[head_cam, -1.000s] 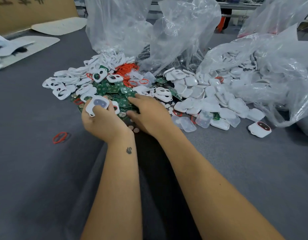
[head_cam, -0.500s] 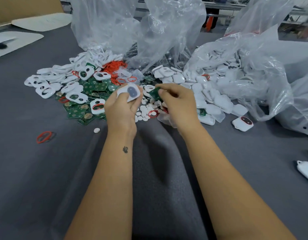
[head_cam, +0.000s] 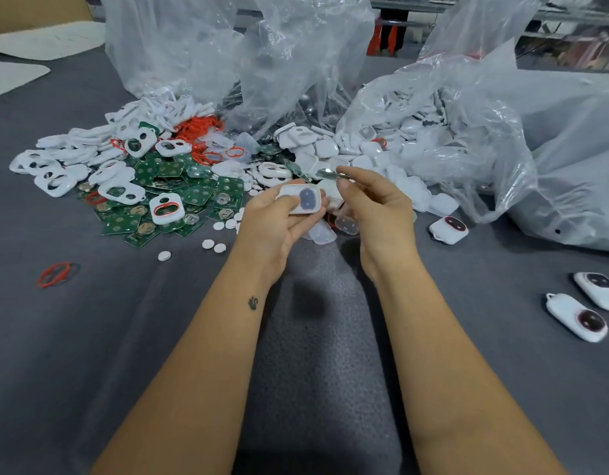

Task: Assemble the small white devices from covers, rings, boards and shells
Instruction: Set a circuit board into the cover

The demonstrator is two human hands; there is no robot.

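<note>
Two hands are working above the worktop point(head_cam: 90, 337), close to the parts pile for short reaches. The left hand point(head_cam: 275, 228) is gripping a white cover point(head_cam: 301, 199), opening upward, presumably to receive a part. The right hand point(head_cam: 375, 204) is pinching a small board point(head_cam: 325, 173) just beside it.

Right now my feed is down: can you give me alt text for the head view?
Over a grey table, the left hand holds a white cover with a dark oval window, while the right hand pinches a small green board just above it. Behind lie heaps of green boards, white covers, orange rings and bagged shells; three finished devices sit to the right.
</note>
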